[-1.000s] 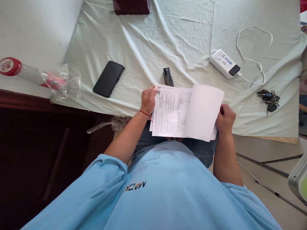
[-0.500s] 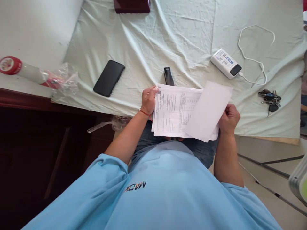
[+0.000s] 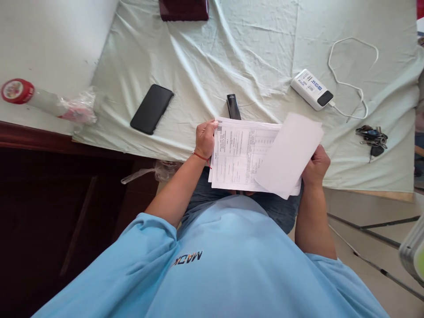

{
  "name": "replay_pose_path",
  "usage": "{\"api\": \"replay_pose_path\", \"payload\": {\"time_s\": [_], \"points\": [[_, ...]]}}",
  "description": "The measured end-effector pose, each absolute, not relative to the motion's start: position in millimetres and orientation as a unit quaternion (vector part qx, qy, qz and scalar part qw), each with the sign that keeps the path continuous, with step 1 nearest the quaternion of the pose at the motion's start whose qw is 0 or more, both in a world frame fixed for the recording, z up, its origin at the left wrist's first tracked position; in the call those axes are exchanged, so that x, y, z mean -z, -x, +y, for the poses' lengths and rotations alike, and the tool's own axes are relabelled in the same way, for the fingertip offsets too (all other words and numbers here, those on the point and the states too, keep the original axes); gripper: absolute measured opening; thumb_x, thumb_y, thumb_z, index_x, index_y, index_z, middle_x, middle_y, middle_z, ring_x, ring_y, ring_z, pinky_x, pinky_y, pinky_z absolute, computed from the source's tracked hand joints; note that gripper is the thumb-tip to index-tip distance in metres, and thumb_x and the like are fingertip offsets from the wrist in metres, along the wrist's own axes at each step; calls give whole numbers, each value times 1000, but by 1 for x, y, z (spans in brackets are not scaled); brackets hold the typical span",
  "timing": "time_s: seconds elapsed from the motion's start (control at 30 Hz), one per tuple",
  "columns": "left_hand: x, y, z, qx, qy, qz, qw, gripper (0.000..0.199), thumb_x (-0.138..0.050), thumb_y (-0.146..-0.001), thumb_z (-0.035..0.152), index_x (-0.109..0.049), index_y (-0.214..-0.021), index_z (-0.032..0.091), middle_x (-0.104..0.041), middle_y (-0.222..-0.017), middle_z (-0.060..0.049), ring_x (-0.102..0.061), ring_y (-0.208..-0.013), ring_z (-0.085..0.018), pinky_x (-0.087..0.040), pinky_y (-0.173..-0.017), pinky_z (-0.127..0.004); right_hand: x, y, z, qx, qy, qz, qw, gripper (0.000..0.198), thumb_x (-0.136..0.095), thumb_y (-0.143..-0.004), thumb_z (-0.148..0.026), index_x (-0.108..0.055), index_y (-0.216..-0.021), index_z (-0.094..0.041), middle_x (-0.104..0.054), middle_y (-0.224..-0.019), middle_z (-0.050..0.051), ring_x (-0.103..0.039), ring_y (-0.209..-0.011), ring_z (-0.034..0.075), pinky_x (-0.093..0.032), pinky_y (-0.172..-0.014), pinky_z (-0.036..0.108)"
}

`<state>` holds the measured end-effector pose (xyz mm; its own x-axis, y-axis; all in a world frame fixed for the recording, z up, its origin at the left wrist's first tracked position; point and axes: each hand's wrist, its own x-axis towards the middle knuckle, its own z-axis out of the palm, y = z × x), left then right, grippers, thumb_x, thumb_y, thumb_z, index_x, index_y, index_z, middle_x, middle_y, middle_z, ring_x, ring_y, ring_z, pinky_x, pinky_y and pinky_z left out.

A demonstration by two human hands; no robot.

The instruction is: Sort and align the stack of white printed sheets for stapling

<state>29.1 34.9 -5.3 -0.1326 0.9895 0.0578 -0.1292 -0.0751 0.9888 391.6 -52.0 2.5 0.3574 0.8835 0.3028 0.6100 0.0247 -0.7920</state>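
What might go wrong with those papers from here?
The white sheet slants across the printed pages, so it might crease. The pages extend past the edge of the tablecloth, so some could slip if the left hand loosens its grip. They might also nudge the black device at their far edge.

Illumination: soft, moderately bright. The cloth (image 3: pixel 251 57) shows pale highlights along its folds, with faint shadows; the wood panel (image 3: pixel 36 225) at lower left is nearly black. Print on the papers (image 3: pixel 232 154) — soft, mostly illegible. Wide-angle distortion — shirt (image 3: pixel 232 260) stretched toward the edges.
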Motion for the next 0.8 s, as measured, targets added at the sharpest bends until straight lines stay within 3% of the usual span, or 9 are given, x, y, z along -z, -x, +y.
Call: {"api": "replay_pose_path", "payload": {"time_s": [0.27,0.63,0.73,0.8], "points": [[10,-28,37,-580,-456,475,479,54,-70,-100,49,-40,-63,23,-34,-62,3,-30,-55,-12,-25,-55,-31,1,-391,-52,-140,705,-537,441,19,-62,-94,-41,-65,-90,-23,-51,-69,-5,-43,-66,15,-36,-66,30],[11,-27,37,-577,-464,473,478,60,-71,-100,54,-35,-63,24,-30,-62,4,-27,-56,-12,-26,-55,-31,1,-392,-52,-140,705,-541,438,19,-63,-91,-42,-60,-85,-24,-49,-69,-5,-41,-66,15,-35,-65,30],[11,-27,38,-570,-478,476,468,63,-72,-100,58,-34,-63,24,-29,-62,4,-25,-56,-12,-24,-55,-32,2,-393,-51,-112,696,-582,405,22,-64,-93,-41,-56,-81,-25,-52,-73,-3,-47,-72,17,-42,-71,33],[11,-27,37,-566,-490,476,462,64,-73,-99,59,-34,-63,23,-29,-62,4,-25,-57,-12,-22,-56,-32,4,-393,-50,-47,675,-623,393,21,-65,-94,-39,-58,-80,-24,-63,-89,4,-56,-86,22,-51,-83,40]]}}
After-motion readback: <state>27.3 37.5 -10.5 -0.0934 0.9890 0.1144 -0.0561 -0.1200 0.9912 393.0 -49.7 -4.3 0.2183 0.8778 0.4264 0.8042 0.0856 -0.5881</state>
